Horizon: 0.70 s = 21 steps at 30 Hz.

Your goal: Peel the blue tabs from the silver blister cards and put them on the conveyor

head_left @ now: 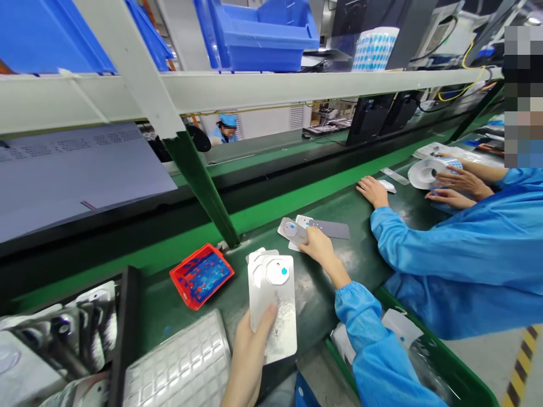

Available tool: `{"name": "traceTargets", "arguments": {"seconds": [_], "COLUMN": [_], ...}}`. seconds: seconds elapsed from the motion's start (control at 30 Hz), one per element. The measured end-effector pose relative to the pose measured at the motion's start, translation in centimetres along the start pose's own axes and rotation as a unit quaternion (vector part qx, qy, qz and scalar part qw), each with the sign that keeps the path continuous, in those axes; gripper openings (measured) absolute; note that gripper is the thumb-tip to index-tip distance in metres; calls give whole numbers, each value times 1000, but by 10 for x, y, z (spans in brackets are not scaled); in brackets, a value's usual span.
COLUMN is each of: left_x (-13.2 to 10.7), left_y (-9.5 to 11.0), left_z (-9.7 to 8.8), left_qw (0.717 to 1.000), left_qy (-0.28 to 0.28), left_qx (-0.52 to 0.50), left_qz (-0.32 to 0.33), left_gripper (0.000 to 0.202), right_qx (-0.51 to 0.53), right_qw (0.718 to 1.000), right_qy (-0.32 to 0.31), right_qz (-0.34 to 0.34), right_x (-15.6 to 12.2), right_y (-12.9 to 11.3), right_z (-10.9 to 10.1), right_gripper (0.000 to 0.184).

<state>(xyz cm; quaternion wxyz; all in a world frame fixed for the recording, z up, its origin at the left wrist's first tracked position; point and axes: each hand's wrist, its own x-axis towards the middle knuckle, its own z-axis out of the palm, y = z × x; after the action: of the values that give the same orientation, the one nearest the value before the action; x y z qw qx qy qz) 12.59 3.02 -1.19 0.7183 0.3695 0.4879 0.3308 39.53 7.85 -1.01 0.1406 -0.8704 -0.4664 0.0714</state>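
While the left hand (253, 347) grasps silver panels (280, 316), the right hand (320, 247) pinches a grey panel (291, 228); they seem light, stiff, slick; edges suit gripping.

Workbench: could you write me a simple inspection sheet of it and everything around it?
Surface: dark green bench.
Work pieces: silver plates, overlapping; grey plate lying flat.
Clutter: red tray with blue and red bits, ribbed tray, black crate.
Hands: left hand holds the silver plates; right hand touches another plate on the bench.
Cables: yellow cable by the shelf.
Surroundings: blue bin on the shelf, co-worker at right.
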Motion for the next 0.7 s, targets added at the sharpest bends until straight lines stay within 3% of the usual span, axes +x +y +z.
{"name": "traceTargets", "arguments": {"seconds": [0.33, 0.5, 0.57, 0.7], "left_x": [21, 23, 22, 18], "left_y": [4, 5, 8, 14], "left_z": [5, 1, 3, 8], "left_qw": [999, 998, 996, 991], "left_qy": [26, 20, 19, 39], "left_qx": [-21, -19, -15, -35], "left_qz": [11, 57, 86, 124], "left_gripper": [62, 76, 81, 78], "right_qx": [116, 259, 377, 598], "right_qw": [990, 964, 925, 800], "right_qy": [28, 60, 51, -29], "right_qz": [75, 28, -10, -45], "right_x": [1, -29, -49, -92], "right_y": [-4, -14, -20, -35], "right_z": [-3, -13, -17, -22], "right_gripper": [38, 40, 48, 62]}}
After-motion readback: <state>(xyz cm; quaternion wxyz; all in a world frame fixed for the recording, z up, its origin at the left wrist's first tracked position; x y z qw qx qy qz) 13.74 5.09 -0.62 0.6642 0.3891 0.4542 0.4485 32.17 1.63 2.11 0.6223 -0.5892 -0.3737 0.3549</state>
